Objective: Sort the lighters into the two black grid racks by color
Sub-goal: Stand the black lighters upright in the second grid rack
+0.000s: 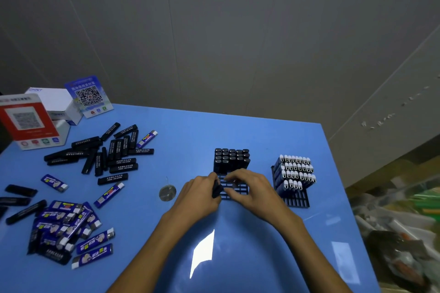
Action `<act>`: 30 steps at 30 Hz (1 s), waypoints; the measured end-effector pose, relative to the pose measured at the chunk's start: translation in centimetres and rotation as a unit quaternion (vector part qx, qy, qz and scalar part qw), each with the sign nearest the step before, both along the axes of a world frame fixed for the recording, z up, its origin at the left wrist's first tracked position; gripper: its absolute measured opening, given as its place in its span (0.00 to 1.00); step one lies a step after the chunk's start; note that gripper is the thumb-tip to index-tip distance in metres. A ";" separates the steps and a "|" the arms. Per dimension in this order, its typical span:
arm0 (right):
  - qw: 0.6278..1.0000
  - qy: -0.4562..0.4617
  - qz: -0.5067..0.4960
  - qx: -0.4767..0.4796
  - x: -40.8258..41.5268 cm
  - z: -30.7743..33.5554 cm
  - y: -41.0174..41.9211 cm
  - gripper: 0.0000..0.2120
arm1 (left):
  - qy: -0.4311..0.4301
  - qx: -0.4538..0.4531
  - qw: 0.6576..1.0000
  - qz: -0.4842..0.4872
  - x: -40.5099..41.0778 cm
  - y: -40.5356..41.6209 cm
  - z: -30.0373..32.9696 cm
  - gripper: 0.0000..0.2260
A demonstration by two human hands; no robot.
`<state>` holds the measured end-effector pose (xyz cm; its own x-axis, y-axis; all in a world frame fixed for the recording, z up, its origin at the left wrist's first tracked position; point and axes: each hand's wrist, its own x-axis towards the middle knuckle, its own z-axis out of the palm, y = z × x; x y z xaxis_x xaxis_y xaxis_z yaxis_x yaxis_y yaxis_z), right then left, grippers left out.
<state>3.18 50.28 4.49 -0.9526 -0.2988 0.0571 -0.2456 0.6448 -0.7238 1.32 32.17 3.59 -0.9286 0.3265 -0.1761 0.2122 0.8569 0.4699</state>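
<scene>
Two black grid racks stand on the blue table. The middle rack (pixel 240 189) holds several upright black lighters (pixel 231 158) in its far rows. The right rack (pixel 298 200) holds several upright blue lighters with white caps (pixel 295 170). My left hand (pixel 200 194) grips black lighters (pixel 216 190) at the middle rack's near left corner. My right hand (pixel 252 189) hovers over the same rack's empty front cells, fingers curled toward something small that I cannot make out. Loose black lighters (pixel 112 152) lie at the left. A heap of loose blue lighters (pixel 69 228) lies near left.
Two QR code stands, one red (pixel 26 121) and one blue (pixel 89 96), and a white box (pixel 58 104) sit at the far left corner. A small round metal disc (pixel 167 193) lies left of my hands. Clutter lies beyond the table's right edge (pixel 338 173).
</scene>
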 end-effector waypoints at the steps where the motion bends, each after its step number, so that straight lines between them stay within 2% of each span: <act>1: 0.999 -0.016 0.001 -0.031 0.3 0.2 -0.3 0.09 | 0.005 -0.002 1.000 -0.003 0.1 0.2 0.0 0.10; 6: 0.986 -0.106 -0.031 -0.127 0.9 0.1 -1.0 0.07 | 0.015 -0.008 1.000 -0.016 0.8 0.8 0.3 0.07; 11: 0.960 -0.179 -0.043 -0.210 1.2 -0.5 -0.9 0.07 | 0.016 0.000 1.000 -0.013 1.4 0.9 0.4 0.09; 15: 0.948 -0.194 -0.052 -0.245 1.3 -0.6 -0.3 0.06 | 0.008 -0.005 1.000 -0.002 1.8 0.4 0.3 0.11; 19: 0.931 -0.194 -0.095 -0.295 1.0 -0.5 1.2 0.06 | -0.015 -0.007 1.000 0.021 2.0 -0.8 -0.4 0.08; 30: 0.960 -0.141 -0.139 -0.197 -0.6 -1.6 3.1 0.08 | 0.002 0.026 0.999 0.031 2.3 -2.2 -1.0 0.05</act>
<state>2.59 53.33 2.87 -0.9866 -0.0387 -0.1585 0.1379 0.3206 -0.9371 3.62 29.94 2.59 -0.9479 0.2776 -0.1562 0.1620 0.8423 0.5140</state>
